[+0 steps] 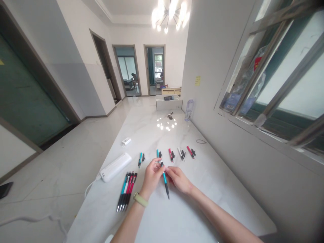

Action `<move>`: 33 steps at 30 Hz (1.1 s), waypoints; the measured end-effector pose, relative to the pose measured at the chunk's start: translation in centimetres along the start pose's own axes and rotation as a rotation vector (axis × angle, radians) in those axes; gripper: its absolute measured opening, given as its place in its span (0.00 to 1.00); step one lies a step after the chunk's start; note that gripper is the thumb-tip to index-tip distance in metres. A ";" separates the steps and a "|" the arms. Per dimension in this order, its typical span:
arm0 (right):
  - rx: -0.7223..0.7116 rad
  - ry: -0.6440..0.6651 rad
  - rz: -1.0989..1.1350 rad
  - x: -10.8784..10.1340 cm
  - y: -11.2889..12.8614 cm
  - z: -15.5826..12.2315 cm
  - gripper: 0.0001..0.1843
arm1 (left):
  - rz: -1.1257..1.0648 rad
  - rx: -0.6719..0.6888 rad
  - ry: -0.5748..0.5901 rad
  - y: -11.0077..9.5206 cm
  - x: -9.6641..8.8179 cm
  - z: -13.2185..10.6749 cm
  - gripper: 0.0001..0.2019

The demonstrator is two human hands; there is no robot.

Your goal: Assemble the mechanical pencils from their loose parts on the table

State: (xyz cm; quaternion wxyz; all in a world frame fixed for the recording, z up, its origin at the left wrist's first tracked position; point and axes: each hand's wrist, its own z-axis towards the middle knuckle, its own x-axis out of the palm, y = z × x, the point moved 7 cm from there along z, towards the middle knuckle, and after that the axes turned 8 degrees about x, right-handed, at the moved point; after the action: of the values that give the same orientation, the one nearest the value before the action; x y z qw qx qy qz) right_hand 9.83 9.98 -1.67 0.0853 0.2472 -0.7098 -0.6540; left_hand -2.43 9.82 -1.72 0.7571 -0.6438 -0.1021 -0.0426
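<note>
lower centre of frame | left hand (152, 178): grip clenching teal pen (165, 181) | pen handling: light, stiff, slick, best held mid-barrel | right hand (179, 180): resting alongside, grip cannot be told

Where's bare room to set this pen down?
Open marble lies right of your right hand, between the pen-part row and the table's near edge. Another strip lies beyond that row, before the keys. It's crowded left of your left hand, around the pen bundle and white case.
</note>
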 end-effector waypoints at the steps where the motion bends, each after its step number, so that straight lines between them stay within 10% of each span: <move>1: 0.005 -0.013 -0.010 -0.1 0.0 0.0 0.26 | 0.043 0.015 -0.010 0.0 -0.2 0.0 0.20; 33: 0.059 0.127 0.140 1.0 -1.3 0.2 0.19 | 0.526 0.098 0.141 0.4 -0.6 0.2 0.16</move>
State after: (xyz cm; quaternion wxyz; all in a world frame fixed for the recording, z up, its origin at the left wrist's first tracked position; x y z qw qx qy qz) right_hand 9.19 9.69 -3.15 0.1686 0.2403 -0.7375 -0.6082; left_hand -2.94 10.00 -2.23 0.7776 -0.6063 0.1197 0.1158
